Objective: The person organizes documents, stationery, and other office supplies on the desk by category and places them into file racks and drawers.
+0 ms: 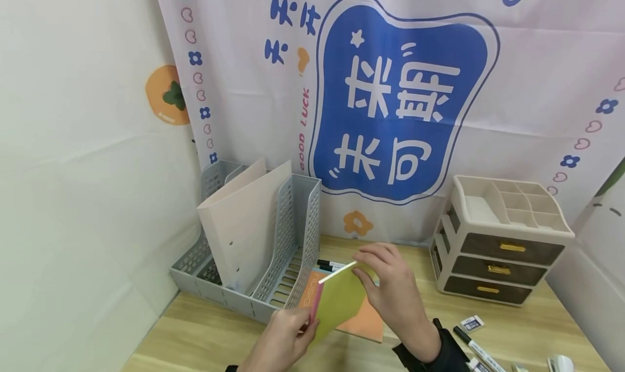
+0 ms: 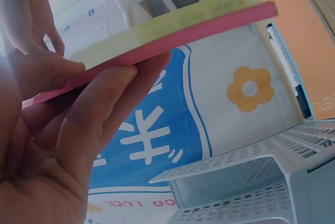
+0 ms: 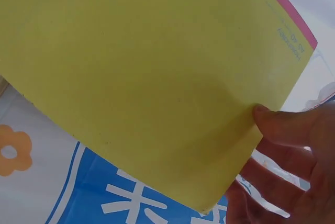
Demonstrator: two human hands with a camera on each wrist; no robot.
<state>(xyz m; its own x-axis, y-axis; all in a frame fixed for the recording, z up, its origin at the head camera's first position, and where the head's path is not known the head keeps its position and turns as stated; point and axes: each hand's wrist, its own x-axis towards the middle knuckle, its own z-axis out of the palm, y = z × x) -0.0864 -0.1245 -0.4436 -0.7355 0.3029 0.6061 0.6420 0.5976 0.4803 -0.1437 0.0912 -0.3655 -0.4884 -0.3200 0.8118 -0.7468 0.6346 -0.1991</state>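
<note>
My left hand (image 1: 283,337) is nearly closed, thumb and fingers pinching the yellow notebook (image 1: 342,304) at its pink spine (image 2: 209,31). My right hand (image 1: 390,285) is partly closed and grips the far edge, thumb on the yellow cover and fingers behind. The notebook is tilted, raised above the wooden desk (image 1: 185,328), and in the head view it partly covers an orange notebook (image 1: 363,323) lying flat.

To the right of my right wrist I note a black-capped marker (image 1: 480,350), with a small eraser (image 1: 472,323) just beside it. Ahead on the left stands a grey file rack (image 1: 239,304); a pale folder (image 1: 254,228) leans upright in it. Black-and-white pens (image 1: 332,264) lie just beyond the orange notebook. At the far right stands a drawer unit (image 1: 498,252) with three dark drawers. Behind everything hangs a printed cloth (image 1: 263,106) bearing a blue panel (image 1: 405,41).
</note>
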